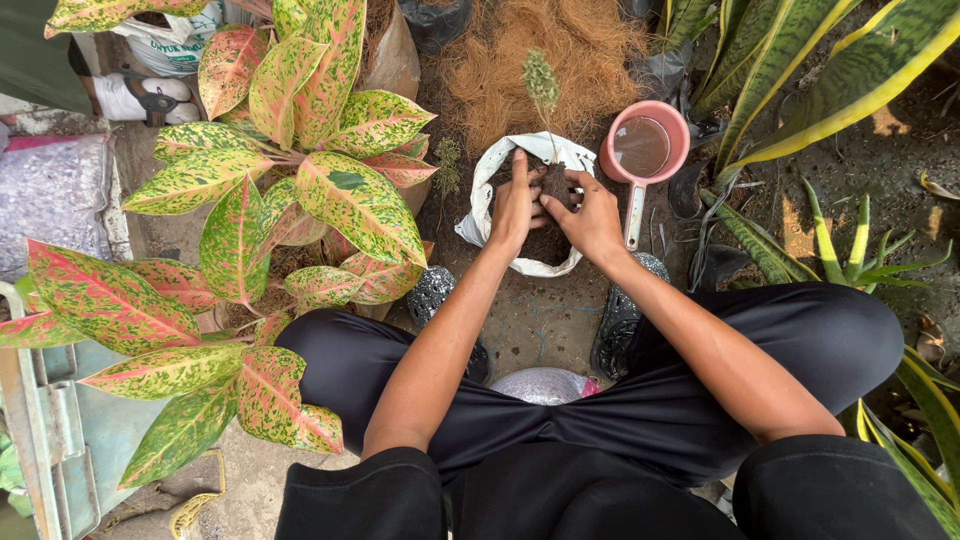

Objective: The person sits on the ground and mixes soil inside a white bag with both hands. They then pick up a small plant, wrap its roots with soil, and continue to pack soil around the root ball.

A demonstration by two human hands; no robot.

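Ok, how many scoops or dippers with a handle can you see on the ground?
1. A pink dipper holding brownish water sits just right of the white bag of soil that both hands press into. Others may be hidden under the leaves.

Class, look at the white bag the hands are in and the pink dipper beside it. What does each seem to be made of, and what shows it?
White bag: probably woven plastic sacking, matte; its rolled rim creases softly. Pink dipper: likely moulded plastic, smooth with a slight sheen, cup and handle one even colour.

Scoop (642, 150) right of grow bag (495, 165); leafy plant (300, 170) left.
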